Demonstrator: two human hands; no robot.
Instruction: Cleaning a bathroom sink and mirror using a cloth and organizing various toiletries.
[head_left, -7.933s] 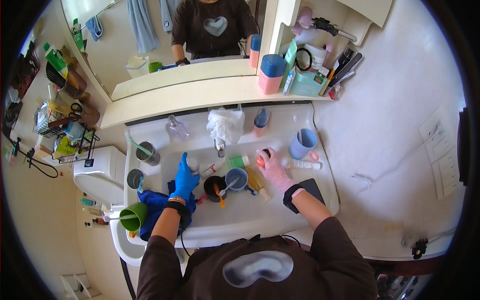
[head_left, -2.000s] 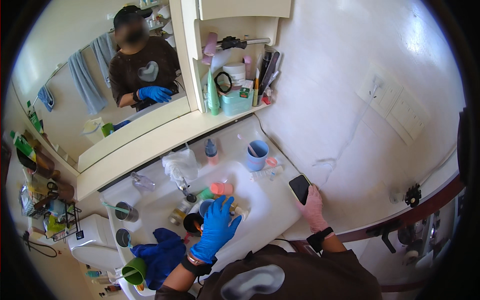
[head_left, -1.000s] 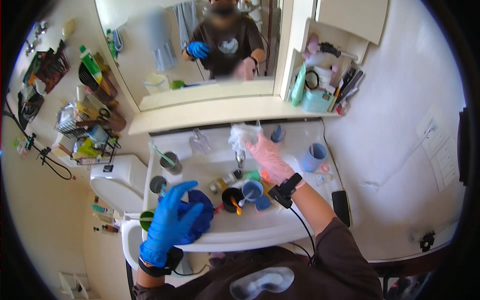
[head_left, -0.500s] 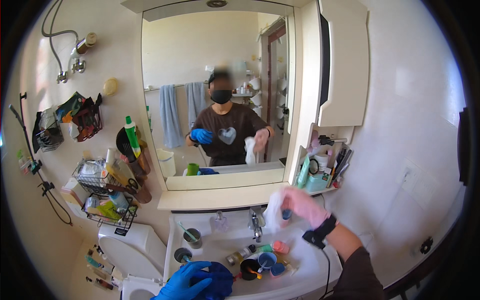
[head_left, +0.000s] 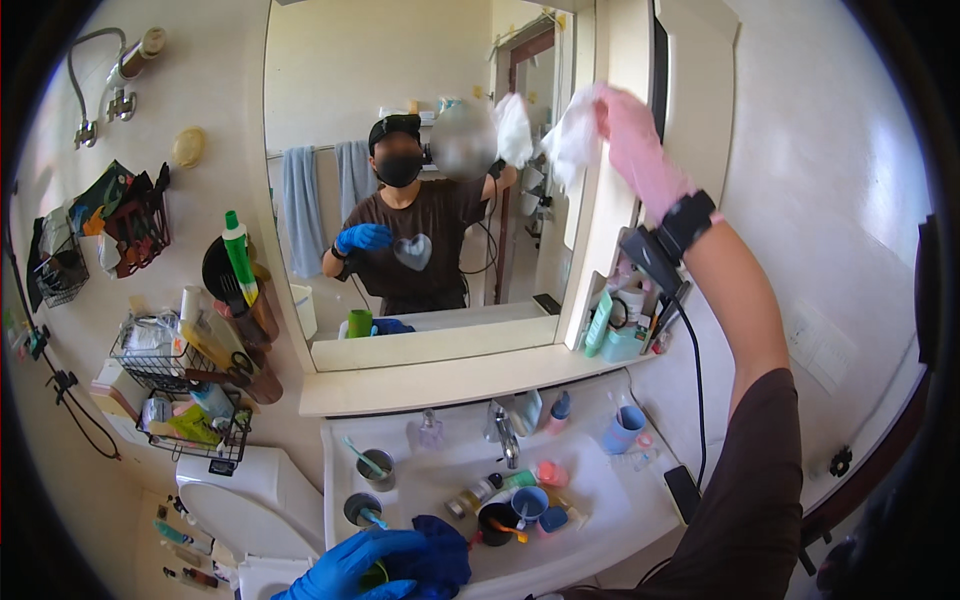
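My right hand (head_left: 640,145), in a pink glove, is raised at the upper right of the mirror (head_left: 420,240). Its fingers are closed on a crumpled white cloth (head_left: 573,143) by the mirror's right frame; its reflection shows in the glass. Low at the sink's front edge hovers my left hand (head_left: 350,568), in a blue glove, holding nothing, with fingers loosely apart. Just under it are a dark blue cloth (head_left: 442,552) and a green cup (head_left: 374,575), mostly hidden by that hand.
The white sink (head_left: 600,490) holds a blue cup (head_left: 529,503), a black cup (head_left: 492,530) and several small bottles. Two grey cups stand at its left, one with a toothbrush (head_left: 362,455). A phone (head_left: 683,493) lies at right. A dark cable hangs from my right wrist.
My right hand has lifted the white cloth from above the faucet up to the mirror's upper right. The view has shifted slightly; my left hand stays low by the blue cloth.
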